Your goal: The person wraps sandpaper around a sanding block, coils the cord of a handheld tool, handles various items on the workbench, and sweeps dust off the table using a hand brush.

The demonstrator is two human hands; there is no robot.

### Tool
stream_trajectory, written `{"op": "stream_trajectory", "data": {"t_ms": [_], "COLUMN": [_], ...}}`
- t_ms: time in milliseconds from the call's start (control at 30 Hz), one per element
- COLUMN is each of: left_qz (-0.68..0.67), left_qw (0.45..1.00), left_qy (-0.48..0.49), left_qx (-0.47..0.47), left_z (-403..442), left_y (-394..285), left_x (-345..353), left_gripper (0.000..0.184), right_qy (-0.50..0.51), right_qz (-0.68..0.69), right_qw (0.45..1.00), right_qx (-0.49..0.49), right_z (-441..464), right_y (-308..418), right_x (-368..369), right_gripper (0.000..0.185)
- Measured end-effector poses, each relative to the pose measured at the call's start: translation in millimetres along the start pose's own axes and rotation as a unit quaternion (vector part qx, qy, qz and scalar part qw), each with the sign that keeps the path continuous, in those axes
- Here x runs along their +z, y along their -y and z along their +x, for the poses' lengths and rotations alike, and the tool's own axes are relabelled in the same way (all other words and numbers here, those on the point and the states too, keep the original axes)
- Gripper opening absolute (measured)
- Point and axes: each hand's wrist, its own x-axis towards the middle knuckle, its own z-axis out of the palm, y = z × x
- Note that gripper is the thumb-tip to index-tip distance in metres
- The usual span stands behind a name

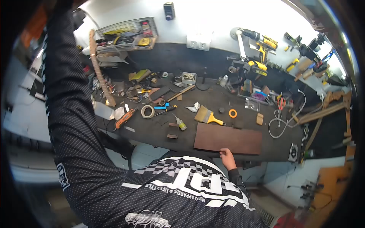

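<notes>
My right hand (227, 157) is at the front edge of a dark brown rectangular board (228, 138), its fingers curled together. Whether it touches the board, or has anything small between the fingers, I cannot make out. The board lies flat at the front of the dark workbench (152, 131). My left arm reaches up along the left side, and its hand is out of view. Behind the board lies a wide paintbrush (207, 115) with a yellow handle. To its left are a small bottle (180, 122) and a small brown bracket-like piece (172, 130).
An orange rotary tool (124, 119), a tape roll (147, 111) and a guitar neck (98, 68) are on the left. An orange ring (232, 113), a wood block (259, 119), red scissors (281, 103) and a white cable (279, 133) lie right. A yellow drill (262, 43) hangs on the wall.
</notes>
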Motion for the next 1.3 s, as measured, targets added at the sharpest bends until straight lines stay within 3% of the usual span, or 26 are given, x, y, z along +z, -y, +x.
{"op": "stream_trajectory", "data": {"t_ms": [67, 133, 200, 333, 500, 567, 733, 767, 800, 833, 900, 933, 1033, 1067, 1167, 1300], "left_qz": [0.075, 0.067, -0.038, -0.107, -0.069, -0.177, -0.341, -0.365, -0.333, -0.328, -0.488, -0.521, -0.534, -0.541, -0.511, -0.478], "left_qw": [0.995, 0.993, 0.995, 0.986, 0.987, 0.975, 0.899, 0.907, 0.934, 0.916, 0.743, 0.685, 0.657, 0.626, 0.565, 0.583], "left_qy": [0.016, -0.001, -0.045, -0.102, -0.126, -0.108, -0.274, -0.207, -0.032, 0.129, 0.328, 0.382, 0.518, 0.55, 0.643, 0.654], "left_qx": [0.071, 0.099, 0.082, 0.076, 0.073, 0.081, 0.016, -0.035, -0.128, -0.19, -0.32, -0.336, -0.121, -0.12, -0.081, -0.069], "left_z": [5, 5, -9, -59, -151, -177, -368, -416, -452, -476, -553, -589, -638, -648, -669, -686], "left_y": [21, 33, 21, -18, -75, -76, -84, -106, -149, -187, -234, -257, -291, -299, -305, -296], "left_x": [18, 28, 13, -11, -55, -59, -11, 2, 1, 5, 22, 19, 0, -7, -13, 2], "left_gripper": [0.053, 0.054, 0.058, 0.062, 0.066, 0.085, 0.031, 0.024, 0.021, 0.022, 0.032, 0.036, 0.042, 0.04, 0.035, 0.031], "right_qy": [0.055, 0.018, -0.01, -0.072, -0.144, -0.16, -0.162, -0.16, -0.173, -0.183, -0.202, -0.211, -0.265, -0.286, -0.187, -0.198], "right_qz": [0.096, 0.029, -0.065, -0.239, -0.316, -0.3, -0.263, -0.259, -0.228, -0.198, -0.154, -0.14, -0.114, -0.109, -0.088, -0.152], "right_qw": [0.982, 0.997, 0.998, 0.962, 0.928, 0.934, 0.949, 0.951, 0.957, 0.962, 0.966, 0.965, 0.948, 0.939, 0.97, 0.957], "right_qx": [0.154, 0.071, -0.003, -0.109, -0.137, -0.11, -0.061, -0.055, -0.051, -0.047, -0.055, -0.066, -0.13, -0.155, -0.126, -0.15], "right_z": [12, 21, 37, 101, 204, 231, 272, 279, 290, 302, 328, 343, 398, 415, 444, 398], "right_y": [55, 73, 94, 152, 176, 177, 172, 172, 178, 189, 219, 234, 252, 250, 247, 257], "right_x": [13, 36, 51, 64, 75, 77, 79, 79, 78, 76, 73, 74, 87, 91, 86, 62], "right_gripper": [0.041, 0.039, 0.037, 0.035, 0.036, 0.034, 0.025, 0.026, 0.028, 0.031, 0.037, 0.04, 0.045, 0.046, 0.047, 0.046]}}
